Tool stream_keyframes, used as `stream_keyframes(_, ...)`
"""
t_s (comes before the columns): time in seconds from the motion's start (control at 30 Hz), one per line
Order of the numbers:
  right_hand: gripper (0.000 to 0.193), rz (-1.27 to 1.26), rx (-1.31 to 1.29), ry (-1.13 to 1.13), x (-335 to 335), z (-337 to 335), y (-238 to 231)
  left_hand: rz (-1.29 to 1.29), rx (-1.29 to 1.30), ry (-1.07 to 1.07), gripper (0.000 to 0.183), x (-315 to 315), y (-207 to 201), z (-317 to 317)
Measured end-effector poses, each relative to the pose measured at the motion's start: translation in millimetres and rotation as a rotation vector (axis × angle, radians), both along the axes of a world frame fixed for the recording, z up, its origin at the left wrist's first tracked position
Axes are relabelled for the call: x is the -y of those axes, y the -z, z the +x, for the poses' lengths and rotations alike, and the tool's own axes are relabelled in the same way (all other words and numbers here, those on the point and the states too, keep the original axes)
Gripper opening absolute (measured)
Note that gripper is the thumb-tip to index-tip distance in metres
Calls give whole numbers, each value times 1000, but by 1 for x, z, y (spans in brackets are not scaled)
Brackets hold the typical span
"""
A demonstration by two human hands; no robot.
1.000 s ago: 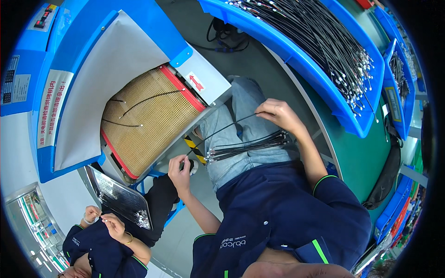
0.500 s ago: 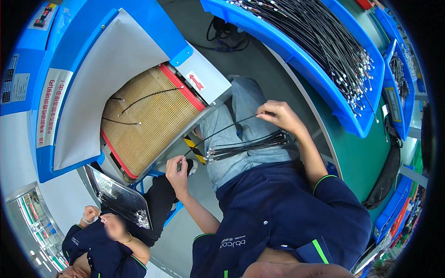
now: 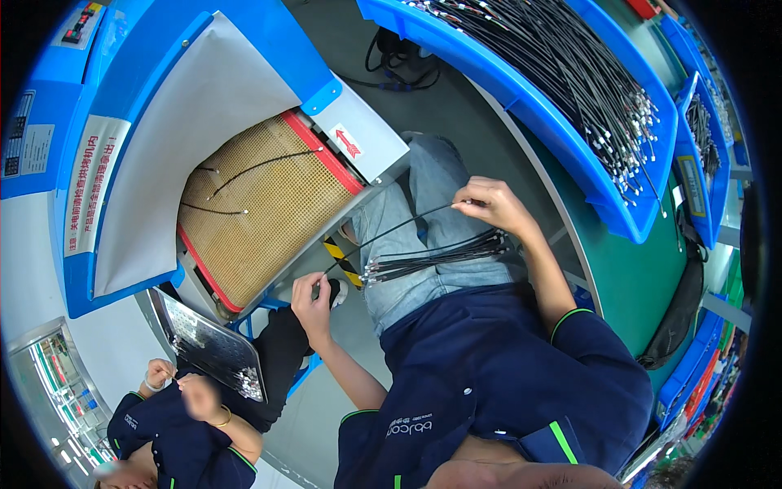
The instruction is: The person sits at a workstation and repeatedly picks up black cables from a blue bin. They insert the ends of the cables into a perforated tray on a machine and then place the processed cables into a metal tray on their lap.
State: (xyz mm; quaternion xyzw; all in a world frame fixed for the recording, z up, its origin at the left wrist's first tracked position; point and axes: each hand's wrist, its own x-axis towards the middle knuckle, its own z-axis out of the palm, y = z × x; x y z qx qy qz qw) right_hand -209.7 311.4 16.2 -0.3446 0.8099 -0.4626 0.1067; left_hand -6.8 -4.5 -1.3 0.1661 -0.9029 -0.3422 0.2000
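A single thin black cable (image 3: pixel 391 229) is stretched between my two hands above my thighs. Its lower left end is pinched in the fingers of my left hand (image 3: pixel 312 303). My right hand (image 3: pixel 495 204) pinches the other end, higher and to the right. Across my lap lies a bundle of similar black cables (image 3: pixel 440 261) with small connectors at the ends; it sits below the held cable. Left of my hands, a machine's tan mesh conveyor belt (image 3: pixel 269 220) carries several loose black cables (image 3: pixel 261 173), apart from my hands.
The blue-and-white machine hood (image 3: pixel 195 122) stands over the belt. A large blue bin (image 3: pixel 521 106) full of black cables rests on the green table (image 3: pixel 627 301) at right. At lower left, a co-worker (image 3: pixel 187 424) sits by a tray (image 3: pixel 208 346) of small parts.
My hands and the stretched cable stay nearly in place. The cables on the belt look almost unmoved. The co-worker's hands have shifted slightly.
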Motion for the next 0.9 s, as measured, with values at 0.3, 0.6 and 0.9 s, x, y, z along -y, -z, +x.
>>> stream_keyframes(0.3,11,5,-46,-41,8,-1,3,-33,-12,10,11,9,-2,-4)
stream_keyframes(0.6,11,-64,-289,9,71,-7,2,-107,8,-93,9,81,-8,-33)
stream_keyframes(0.9,13,-103,-286,108,148,-7,34,-146,21,-78,10,150,-11,-62)
